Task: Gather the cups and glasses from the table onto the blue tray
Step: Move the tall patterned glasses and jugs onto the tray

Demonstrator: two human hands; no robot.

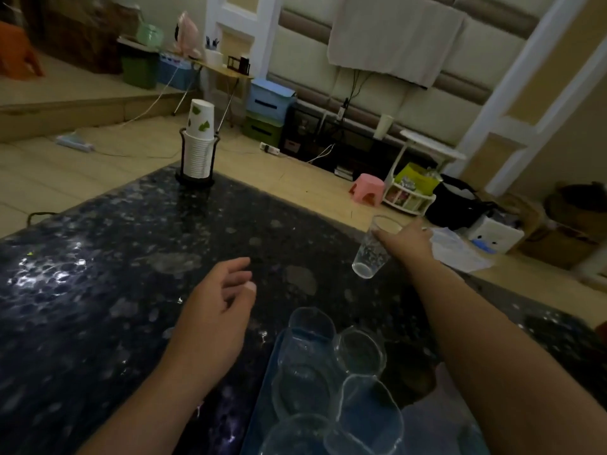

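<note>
A blue tray [262, 405] lies on the dark speckled table [98, 290] at the bottom centre, and several clear plastic cups [358, 353] stand on it. My right hand [407, 241] grips one more clear plastic cup [372, 254] near the table's right edge, tilted and held just above the tabletop. My left hand [220, 300] hovers over the table to the left of the tray, fingers loosely curled and apart, holding nothing. My right forearm crosses over the tray's right side and hides part of it.
A black wire holder with a stack of white paper cups [197, 149] stands at the table's far corner. Beyond the table's edge on the floor are a pink stool [368, 188], a white rack [410, 195], bags and boxes.
</note>
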